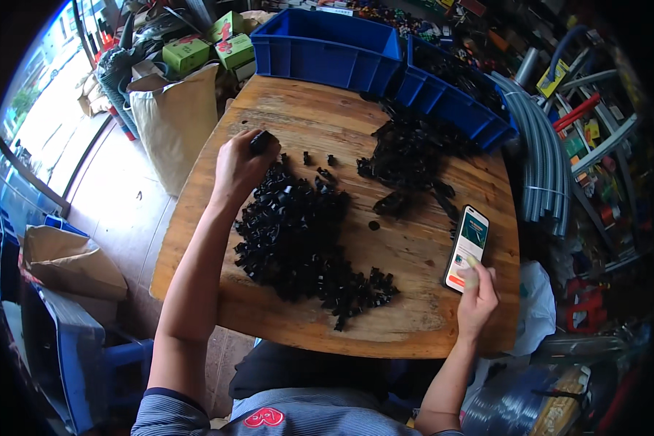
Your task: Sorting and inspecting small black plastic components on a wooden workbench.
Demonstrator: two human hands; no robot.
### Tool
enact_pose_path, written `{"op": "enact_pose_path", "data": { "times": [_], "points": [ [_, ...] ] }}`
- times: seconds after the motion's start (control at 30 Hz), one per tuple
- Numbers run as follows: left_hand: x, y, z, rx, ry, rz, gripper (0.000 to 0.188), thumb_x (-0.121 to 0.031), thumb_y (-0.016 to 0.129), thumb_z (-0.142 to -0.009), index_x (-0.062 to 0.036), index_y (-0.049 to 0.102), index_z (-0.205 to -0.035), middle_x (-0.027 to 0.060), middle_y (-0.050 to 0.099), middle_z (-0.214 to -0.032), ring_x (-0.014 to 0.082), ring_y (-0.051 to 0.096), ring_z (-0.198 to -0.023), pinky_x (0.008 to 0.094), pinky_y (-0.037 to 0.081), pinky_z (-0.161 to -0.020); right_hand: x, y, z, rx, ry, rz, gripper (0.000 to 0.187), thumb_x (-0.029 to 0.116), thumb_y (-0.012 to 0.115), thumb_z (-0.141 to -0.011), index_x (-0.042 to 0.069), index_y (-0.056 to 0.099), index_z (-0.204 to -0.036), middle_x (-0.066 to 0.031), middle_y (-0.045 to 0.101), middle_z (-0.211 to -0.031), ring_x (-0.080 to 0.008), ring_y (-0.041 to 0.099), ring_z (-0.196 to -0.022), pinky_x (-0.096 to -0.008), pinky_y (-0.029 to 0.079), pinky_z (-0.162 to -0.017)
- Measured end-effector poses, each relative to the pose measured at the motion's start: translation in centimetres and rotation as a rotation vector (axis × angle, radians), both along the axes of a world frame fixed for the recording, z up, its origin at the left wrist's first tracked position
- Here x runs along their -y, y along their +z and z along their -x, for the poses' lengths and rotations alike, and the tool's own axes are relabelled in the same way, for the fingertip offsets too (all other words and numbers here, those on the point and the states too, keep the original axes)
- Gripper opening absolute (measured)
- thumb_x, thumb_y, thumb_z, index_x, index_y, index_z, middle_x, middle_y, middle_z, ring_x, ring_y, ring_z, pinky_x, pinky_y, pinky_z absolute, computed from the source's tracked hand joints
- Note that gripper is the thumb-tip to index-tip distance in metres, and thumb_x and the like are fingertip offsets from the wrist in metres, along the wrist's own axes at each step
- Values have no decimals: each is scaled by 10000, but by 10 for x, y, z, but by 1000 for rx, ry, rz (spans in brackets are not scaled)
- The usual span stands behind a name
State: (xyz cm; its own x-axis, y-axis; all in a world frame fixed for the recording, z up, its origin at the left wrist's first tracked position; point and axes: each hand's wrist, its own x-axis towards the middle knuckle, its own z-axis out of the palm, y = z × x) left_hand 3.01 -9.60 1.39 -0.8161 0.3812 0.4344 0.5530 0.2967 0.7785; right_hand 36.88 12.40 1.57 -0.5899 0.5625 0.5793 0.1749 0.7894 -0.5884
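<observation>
My left hand is closed around a small black plastic piece above the table's left side; its exact kind is hard to make out. Just below that hand spreads a big heap of small black plastic clip-like parts. A few single black parts stand apart along the heap's far edge. On the right, my right hand has its fingers curled, with a fingertip on the lit screen of a smartphone. The phone lies face up on the table and the hand does not grip it.
The wooden table also carries a second pile of black pieces. Behind it sit a blue bin and another blue bin with black parts. Grey tubing stands to the right, a beige sack to the left.
</observation>
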Motion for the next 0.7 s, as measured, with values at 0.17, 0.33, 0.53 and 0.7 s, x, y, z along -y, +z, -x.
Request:
{"op": "enact_pose_path", "data": {
  "times": [0.17,0.33,0.53,0.7],
  "points": [
    [-10,-13,-1,-246,64,126,162,-161,633,-752,-45,628,-865,89,623,-772,191,605,-664,321,464,-633,30,28,76,214,360,-149,194,25,628,-761,1,627,-954,-116,610,-845,-233,582,-779,-291,471,-700],
    [-41,7,-10,-263,-14,312,180,-165,625,-729,-72,618,-883,122,614,-815,297,613,-743,380,474,-660,43,6,135,263,488,-259,221,-1,602,-745,32,628,-962,-112,586,-912,-280,548,-817,-355,464,-722],
    [-106,23,-28,-236,-380,542,199,-101,585,-700,-85,618,-896,130,603,-871,337,580,-838,412,476,-697,17,-32,139,356,290,-459,252,-55,581,-694,24,604,-932,-123,566,-929,-327,512,-854,-384,452,-760],
    [-132,1,-34,-397,-431,526,227,-74,572,-699,-75,613,-922,129,596,-917,336,566,-877,408,472,-710,19,-22,129,198,386,-364,250,-73,574,-686,19,586,-918,-126,564,-909,-319,529,-854,-355,458,-751]
  ]
}}
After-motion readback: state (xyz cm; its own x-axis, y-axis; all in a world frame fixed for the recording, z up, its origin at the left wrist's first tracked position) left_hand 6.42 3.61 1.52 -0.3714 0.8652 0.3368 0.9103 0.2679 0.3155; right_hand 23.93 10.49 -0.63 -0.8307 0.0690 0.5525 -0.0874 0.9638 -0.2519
